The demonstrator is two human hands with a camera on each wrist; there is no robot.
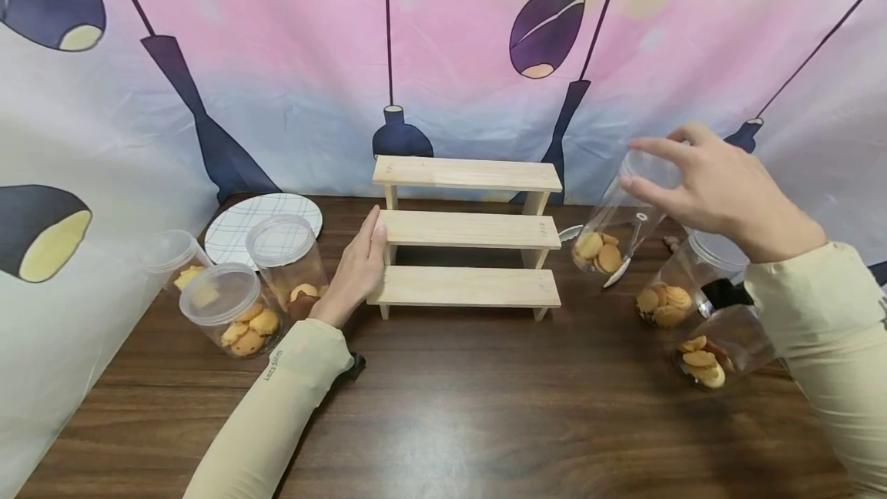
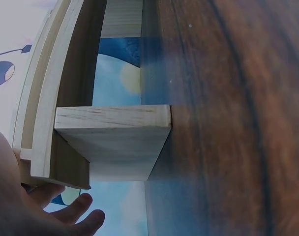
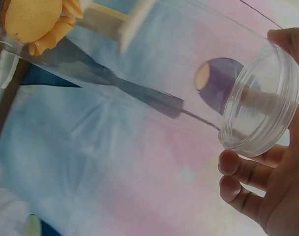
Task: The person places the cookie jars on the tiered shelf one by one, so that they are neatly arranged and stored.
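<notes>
A three-tier wooden shelf (image 1: pixel 467 229) stands at the middle of the table. My left hand (image 1: pixel 356 268) rests against its left end, fingers extended along the edges of the steps; in the left wrist view the fingertips (image 2: pixel 83 201) show beside the end of a board. On the right, my right hand (image 1: pixel 728 183) grips a clear jar (image 1: pixel 613 214) by its lid (image 3: pixel 260 103), thumb and fingers on opposite sides. The jar tilts, with round cookies (image 3: pixel 34 19) at its bottom end.
Left of the shelf stand several lidded cookie jars (image 1: pixel 229 295) by a checked white plate (image 1: pixel 242 218). Two more cookie jars, one upright (image 1: pixel 714 252) and one nearer (image 1: pixel 744 337), are beside my right forearm. A light-coloured utensil (image 1: pixel 617 273) lies near the held jar. A printed curtain (image 1: pixel 457 45) hangs behind.
</notes>
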